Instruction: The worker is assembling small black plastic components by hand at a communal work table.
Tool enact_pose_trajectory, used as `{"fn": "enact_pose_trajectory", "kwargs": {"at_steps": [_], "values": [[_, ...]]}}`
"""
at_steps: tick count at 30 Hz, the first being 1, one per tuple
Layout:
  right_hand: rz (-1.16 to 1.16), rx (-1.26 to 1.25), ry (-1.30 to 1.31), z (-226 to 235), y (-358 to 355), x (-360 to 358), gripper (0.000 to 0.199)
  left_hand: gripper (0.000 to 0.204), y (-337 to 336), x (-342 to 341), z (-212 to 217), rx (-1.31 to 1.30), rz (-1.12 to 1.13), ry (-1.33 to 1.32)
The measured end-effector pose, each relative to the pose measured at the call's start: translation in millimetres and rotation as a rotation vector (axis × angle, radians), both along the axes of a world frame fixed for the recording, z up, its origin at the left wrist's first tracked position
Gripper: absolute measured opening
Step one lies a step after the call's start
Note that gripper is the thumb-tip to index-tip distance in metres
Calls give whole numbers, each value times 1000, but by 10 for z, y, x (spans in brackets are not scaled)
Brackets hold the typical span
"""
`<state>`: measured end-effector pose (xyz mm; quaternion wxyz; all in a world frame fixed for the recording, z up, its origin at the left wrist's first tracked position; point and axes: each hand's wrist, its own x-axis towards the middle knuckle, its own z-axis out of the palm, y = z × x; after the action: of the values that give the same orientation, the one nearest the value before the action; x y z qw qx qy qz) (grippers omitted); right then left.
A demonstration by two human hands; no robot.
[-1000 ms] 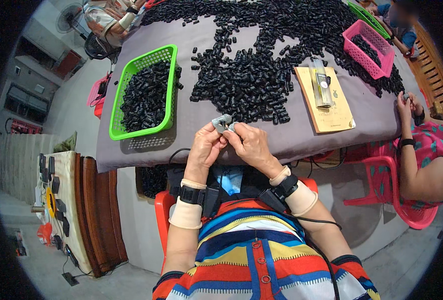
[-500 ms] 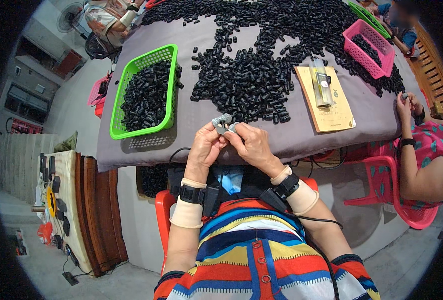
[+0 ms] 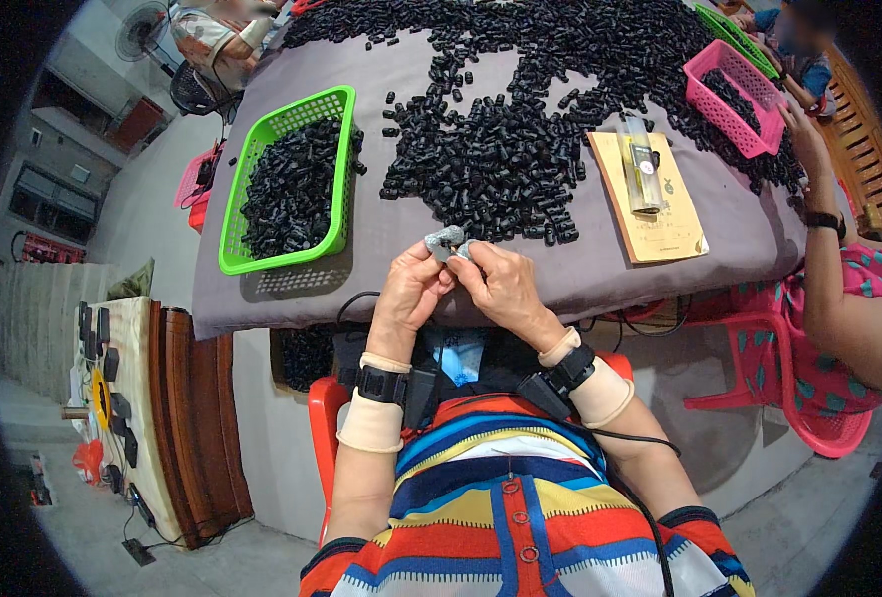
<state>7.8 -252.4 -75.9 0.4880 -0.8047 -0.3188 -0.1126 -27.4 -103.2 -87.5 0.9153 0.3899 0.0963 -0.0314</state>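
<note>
My left hand (image 3: 411, 295) and my right hand (image 3: 501, 287) meet over the near edge of the grey-covered table (image 3: 381, 269). Between their fingertips they pinch a small grey part (image 3: 448, 240), held just in front of the big heap of small black parts (image 3: 506, 164). The fingers of both hands hide most of the grey part. A green basket (image 3: 333, 169), half full of black parts, stands to the left of my hands.
A tan booklet (image 3: 660, 214) with a clear tube (image 3: 642, 164) on it lies to the right. A pink basket (image 3: 735, 95) stands at the far right, near another person's arm (image 3: 839, 289). A red plastic chair (image 3: 760, 348) is beside me.
Both hands stay together at the table edge; the fingers shift slightly around the grey part. Nothing else has moved.
</note>
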Motion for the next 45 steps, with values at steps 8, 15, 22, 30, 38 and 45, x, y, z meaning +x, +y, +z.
{"fn": "enact_pose_trajectory", "kwargs": {"at_steps": [8,15,22,30,38,45], "values": [[-21,24,-20,19,53,-20,21,22,43,-40,-53,-16,-17,-68],[14,226,287,25,-64,22,26,20,3,-124,362,212,186,-20],[36,215,300,14,-57,39,30,24,930,-20,1138,728,676,-141],[10,232,256,-5,-71,54,30,24,227,53,787,1027,209,-30],[18,497,574,11,-91,126,41,22,-88,161,66,1322,258,-124],[45,503,577,-77,-101,167,42,23,-348,198,249,1669,340,-95]]}}
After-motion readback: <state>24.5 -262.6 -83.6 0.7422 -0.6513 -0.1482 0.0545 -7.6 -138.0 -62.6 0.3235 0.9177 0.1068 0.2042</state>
